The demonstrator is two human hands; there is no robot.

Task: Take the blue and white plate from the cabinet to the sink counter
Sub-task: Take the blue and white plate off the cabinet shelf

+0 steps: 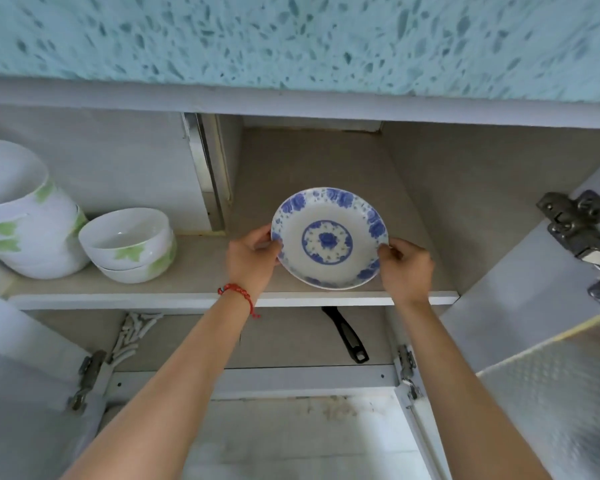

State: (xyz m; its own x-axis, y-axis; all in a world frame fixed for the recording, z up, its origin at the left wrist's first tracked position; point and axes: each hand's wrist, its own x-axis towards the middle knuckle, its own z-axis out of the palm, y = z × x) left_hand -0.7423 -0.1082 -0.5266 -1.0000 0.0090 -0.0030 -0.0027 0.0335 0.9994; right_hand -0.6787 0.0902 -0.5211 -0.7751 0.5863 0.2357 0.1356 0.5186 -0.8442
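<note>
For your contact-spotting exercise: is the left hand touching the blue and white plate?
Touching. The head view shows the left hand with fingers wrapped over the blue and white plate at its left rim.

Single head view: close, wide-angle, facing forward and down into open grey laminate cabinet shelf (201, 265), arms reaching in from below.

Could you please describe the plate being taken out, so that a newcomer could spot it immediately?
Look at the open cabinet's upper shelf. Right of the stacked white bowls with green leaves, the left hand and right hand hold the round plate by its edges. Only it carries blue flowers.
</note>
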